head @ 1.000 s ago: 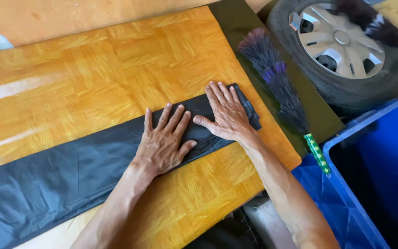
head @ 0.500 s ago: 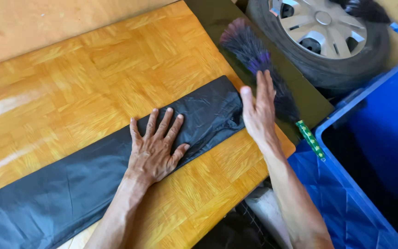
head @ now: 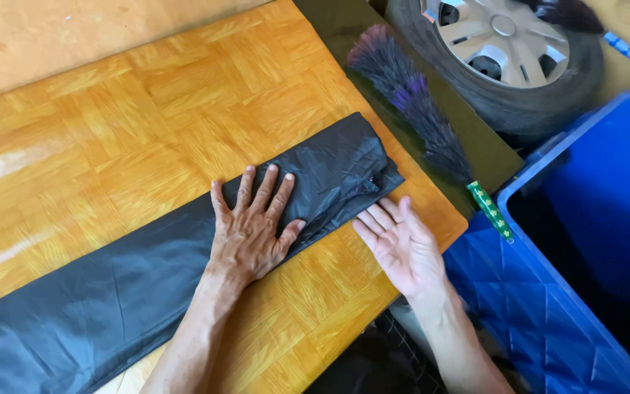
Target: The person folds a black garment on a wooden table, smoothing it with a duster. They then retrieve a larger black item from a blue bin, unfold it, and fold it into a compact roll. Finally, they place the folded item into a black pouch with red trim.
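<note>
A long black plastic bag (head: 111,292), folded into a narrow strip, lies slantwise across a wooden parquet tabletop (head: 111,131). My left hand (head: 251,226) presses flat on the strip, fingers spread, a short way from its right end. My right hand (head: 401,244) is palm up and open, its fingertips at the lower edge of the bag's crumpled right end (head: 362,164). It holds nothing.
A purple and black feather duster (head: 413,109) with a green handle lies on a dark board past the table's right edge. A car wheel (head: 504,51) with a silver hubcap lies at the top right. A blue plastic bin (head: 585,241) stands at the right.
My right hand left the bag's end, swung out past it edge-on, then came back low with its palm turned up. The left hand stayed pressed on the strip.
</note>
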